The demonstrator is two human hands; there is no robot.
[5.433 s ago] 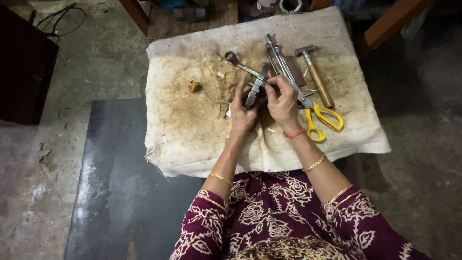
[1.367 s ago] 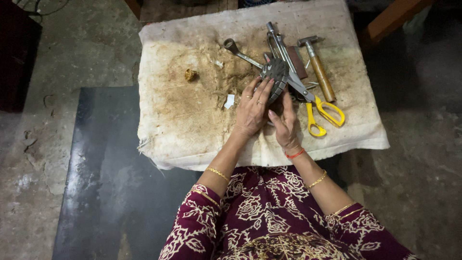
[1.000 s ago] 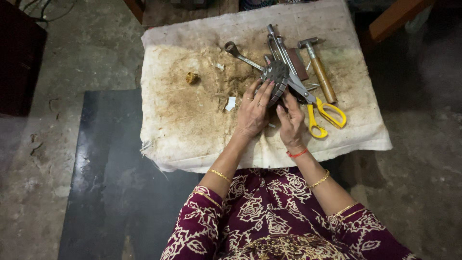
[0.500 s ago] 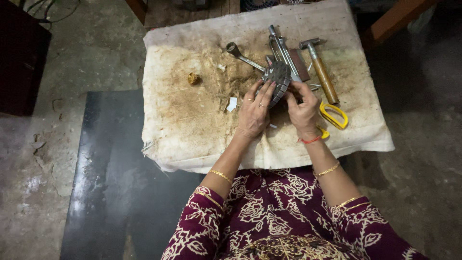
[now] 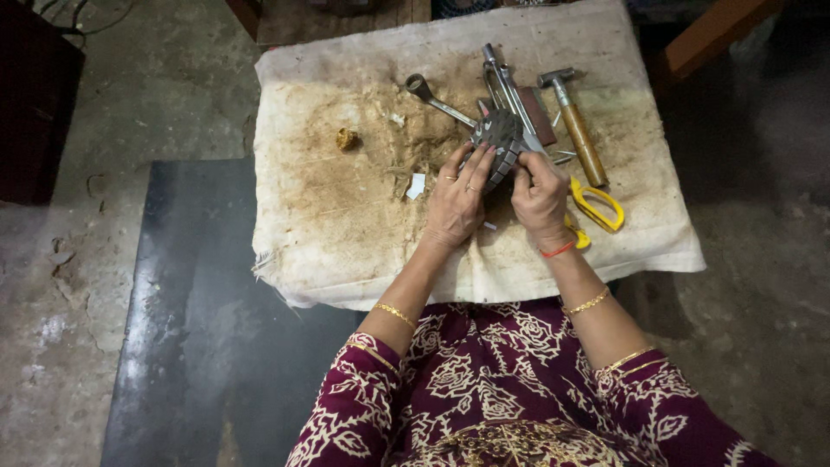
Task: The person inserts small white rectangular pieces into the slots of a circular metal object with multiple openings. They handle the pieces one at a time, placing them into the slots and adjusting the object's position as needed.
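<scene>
Dim, soft overhead light; corners dark, edges prob. slightly blurred.

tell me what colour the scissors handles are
Yellow: the scissors lie just right of the right hand, seen in the head view.

Maroon sleeves [image 5: 372, 406] with cream floral print; yellow-handled scissors [image 5: 596, 204]; wooden-handled hammer [image 5: 577, 130]; brown-stained off-white cloth [image 5: 346, 216]; grey checkered metal block [image 5: 500, 143].

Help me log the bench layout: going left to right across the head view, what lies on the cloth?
Small yellowish lump → white scrap → left hand → right hand → yellow-handled scissors
</scene>
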